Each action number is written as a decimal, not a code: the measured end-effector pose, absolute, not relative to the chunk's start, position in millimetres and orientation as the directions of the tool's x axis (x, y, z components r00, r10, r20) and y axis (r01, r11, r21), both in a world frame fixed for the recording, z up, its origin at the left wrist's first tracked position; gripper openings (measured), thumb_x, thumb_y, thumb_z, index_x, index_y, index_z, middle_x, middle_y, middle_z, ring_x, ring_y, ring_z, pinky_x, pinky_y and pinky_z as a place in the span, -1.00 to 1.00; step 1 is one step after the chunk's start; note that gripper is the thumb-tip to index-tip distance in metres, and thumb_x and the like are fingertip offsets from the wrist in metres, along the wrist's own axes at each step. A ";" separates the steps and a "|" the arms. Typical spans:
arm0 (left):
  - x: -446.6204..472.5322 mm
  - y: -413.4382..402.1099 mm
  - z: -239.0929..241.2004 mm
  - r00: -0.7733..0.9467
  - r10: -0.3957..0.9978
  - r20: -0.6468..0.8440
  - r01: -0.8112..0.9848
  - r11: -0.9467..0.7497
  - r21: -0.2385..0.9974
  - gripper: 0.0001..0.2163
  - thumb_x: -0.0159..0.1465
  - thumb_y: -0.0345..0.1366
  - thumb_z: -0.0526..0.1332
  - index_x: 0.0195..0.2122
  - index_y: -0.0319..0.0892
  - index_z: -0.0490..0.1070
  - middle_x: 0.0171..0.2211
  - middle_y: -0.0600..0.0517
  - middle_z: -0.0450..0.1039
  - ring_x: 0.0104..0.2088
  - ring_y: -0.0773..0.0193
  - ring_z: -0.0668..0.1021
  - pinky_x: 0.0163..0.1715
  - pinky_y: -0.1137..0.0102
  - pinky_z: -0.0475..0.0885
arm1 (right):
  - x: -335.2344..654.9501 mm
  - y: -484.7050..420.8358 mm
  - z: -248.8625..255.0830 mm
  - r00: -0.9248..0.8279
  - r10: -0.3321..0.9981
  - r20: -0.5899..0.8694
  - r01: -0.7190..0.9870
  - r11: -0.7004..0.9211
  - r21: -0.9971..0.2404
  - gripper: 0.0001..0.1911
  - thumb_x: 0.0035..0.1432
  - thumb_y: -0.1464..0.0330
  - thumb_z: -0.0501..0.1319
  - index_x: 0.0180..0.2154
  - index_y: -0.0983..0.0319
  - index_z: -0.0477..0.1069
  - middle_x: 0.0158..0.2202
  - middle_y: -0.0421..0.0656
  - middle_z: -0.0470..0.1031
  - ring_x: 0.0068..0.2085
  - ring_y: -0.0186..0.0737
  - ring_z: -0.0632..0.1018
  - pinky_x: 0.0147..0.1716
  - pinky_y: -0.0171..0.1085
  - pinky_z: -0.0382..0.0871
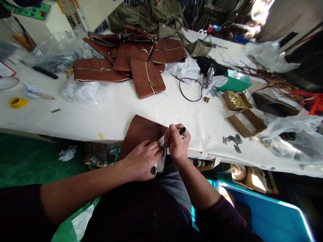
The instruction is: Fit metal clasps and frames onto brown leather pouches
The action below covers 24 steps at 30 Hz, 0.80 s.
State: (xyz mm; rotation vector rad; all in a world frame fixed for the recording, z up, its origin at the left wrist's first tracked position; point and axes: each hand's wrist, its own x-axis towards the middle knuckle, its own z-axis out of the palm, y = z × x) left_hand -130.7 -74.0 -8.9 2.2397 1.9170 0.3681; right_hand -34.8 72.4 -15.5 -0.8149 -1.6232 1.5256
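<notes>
At the table's front edge lies a brown leather piece [142, 131], partly on the table and partly over my lap. My left hand [143, 159] presses and grips its near end, where a pale lining and a small buckle-like metal part [153, 171] show. My right hand [178, 141] is closed in a fist round a slim hand tool [182, 131] whose dark end sticks out at the top. Its lower end meets the work beside my left fingertips; the exact contact is hidden. I cannot tell what kind of tool it is.
Brown leather pieces with zips [148, 77] are piled further back, beside plastic bags. At the right stand a cardboard box of brass bits [237, 101], another small box [247, 122] and several dark metal plates [232, 139]. A blue bin [272, 208] sits below.
</notes>
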 end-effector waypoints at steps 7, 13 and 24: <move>-131.8 -73.1 -11.0 0.142 0.986 0.087 0.931 -0.163 0.325 -0.41 0.21 -0.21 0.32 0.27 -0.30 0.43 0.24 -0.27 0.53 0.34 -0.10 0.43 0.37 0.06 0.30 | -24.3 58.9 -19.9 -0.570 0.804 0.167 -0.045 0.172 -0.984 -0.47 0.31 -0.13 0.29 -0.43 0.11 0.25 -0.54 -0.26 0.33 -0.50 -0.24 0.37 -0.44 -0.20 0.33; -132.4 -76.3 -12.3 0.131 0.982 0.135 0.928 -0.170 0.331 -0.39 0.20 -0.20 0.34 0.27 -0.31 0.42 0.25 -0.28 0.52 0.36 -0.11 0.42 0.43 0.07 0.27 | -17.7 60.5 -15.6 -0.612 0.777 0.148 -0.040 0.157 -0.987 -0.52 0.29 -0.10 0.32 -0.38 0.12 0.33 -0.49 -0.24 0.44 -0.46 -0.22 0.45 -0.38 -0.20 0.41; -133.3 -76.8 -16.2 0.150 0.977 0.153 0.915 -0.196 0.352 -0.43 0.25 -0.19 0.30 0.24 -0.38 0.40 0.26 -0.31 0.49 0.41 -0.10 0.38 0.50 0.12 0.22 | -16.5 53.1 18.7 -0.549 0.793 0.264 -0.189 0.189 -0.963 -0.49 0.37 -0.07 0.21 -0.46 0.08 0.16 -0.55 -0.24 0.27 -0.52 -0.22 0.34 -0.49 -0.18 0.32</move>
